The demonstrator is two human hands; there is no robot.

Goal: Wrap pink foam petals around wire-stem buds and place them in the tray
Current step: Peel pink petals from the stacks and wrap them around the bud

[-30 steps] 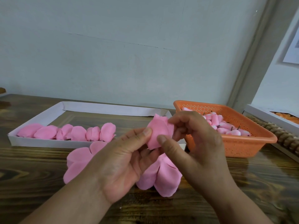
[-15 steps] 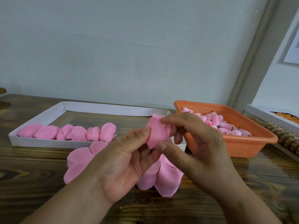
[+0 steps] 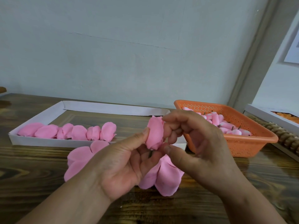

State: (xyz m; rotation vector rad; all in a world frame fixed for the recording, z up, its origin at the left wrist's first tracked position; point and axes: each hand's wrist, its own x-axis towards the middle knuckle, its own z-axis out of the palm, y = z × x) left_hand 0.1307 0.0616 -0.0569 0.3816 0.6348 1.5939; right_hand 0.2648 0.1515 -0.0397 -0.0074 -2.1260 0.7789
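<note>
My left hand [image 3: 123, 165] and right hand [image 3: 199, 149] together pinch one pink petal-wrapped bud [image 3: 155, 133], my left thumb on its left side and my right fingertips on its top and base; a short dark wire stem [image 3: 150, 154] protrudes below it. Under my grip lie two clusters of loose foam petals [image 3: 163, 177]. Beyond and left of my grip, the white cardboard tray [image 3: 42, 143] holds a row of roughly seven wrapped buds [image 3: 77, 132]. Right of my grip, one orange perforated basket [image 3: 242, 143] holds many unwrapped buds, too many to count. All rest on a dark wooden table [image 3: 32, 175] against a pale wall. Compared with a second ago, the petal is closed more tightly round the bud.
</note>
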